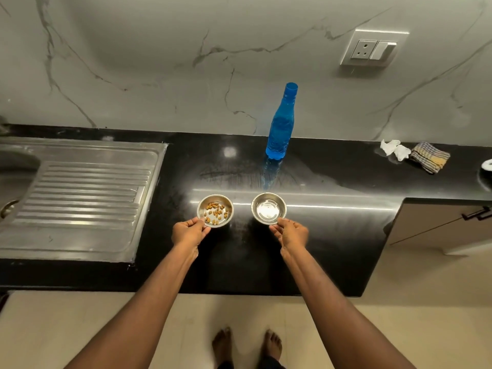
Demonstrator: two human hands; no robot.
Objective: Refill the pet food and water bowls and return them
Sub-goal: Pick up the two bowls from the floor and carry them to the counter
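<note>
1. Bowls: two small round stainless-steel bowls sit side by side on the black polished countertop (332, 235), apart from each other, each directly beyond one hand.
2. Small steel bowl with brown kibble pieces (215, 210): just past the left hand (189, 231). Thumb and fingertips pinch its near rim; the other fingers are curled loosely under.
3. Small steel bowl with a shiny, apparently water-filled bottom (269, 208): just past the right hand (291, 232), which pinches the near rim the same way. Whether it holds water I cannot tell for sure; glare hides the level.
4. Key relation: each bowl lies straight ahead of its own hand, along the forearm's line. Neither hand needs to cross; each is nearest its own bowl.
5. Blue translucent plastic bottle (281, 123): upright, farther out beyond the right hand's bowl, near the marble wall. No cap is visible.
6. Judgement: both bowls look filled, so the step in hand is likely lifting both for return. The water bowl must stay level; a rim pinch gives little tilt control.
7. Ribbed steel sink drainboard (80, 198): well off to the left of the left hand.
</note>
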